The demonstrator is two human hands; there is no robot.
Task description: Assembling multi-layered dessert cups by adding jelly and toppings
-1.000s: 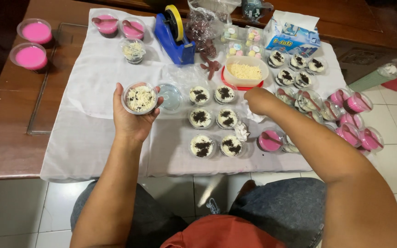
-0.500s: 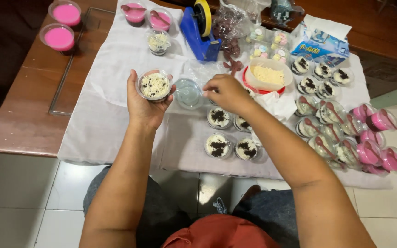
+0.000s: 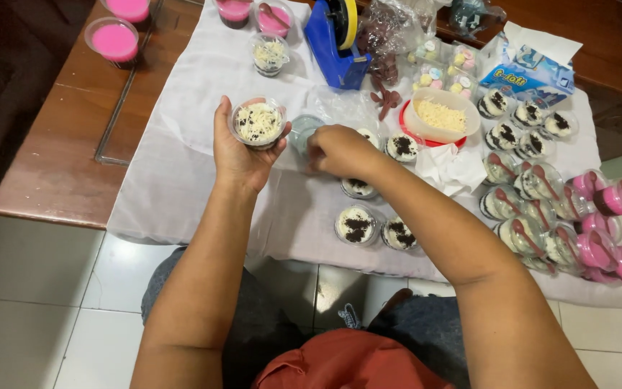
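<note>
Left hand (image 3: 237, 153) grips 1 light, thin-walled dessert cup (image 3: 257, 124) by its sides, centre-left; right hand (image 3: 336, 150) closes on clear lid (image 3: 304, 132).

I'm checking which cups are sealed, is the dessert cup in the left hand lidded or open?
Open. The dessert cup in the left hand shows its crumb topping bare, with no lid over the rim.

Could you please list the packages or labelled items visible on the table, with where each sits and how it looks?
Tissue pack: far right of the white cloth, soft rectangular, blue and white with print.
Clear plastic bag: far edge, beside the blue tape dispenser, crumpled, dark pieces inside.
No signs or screens in view.
</note>
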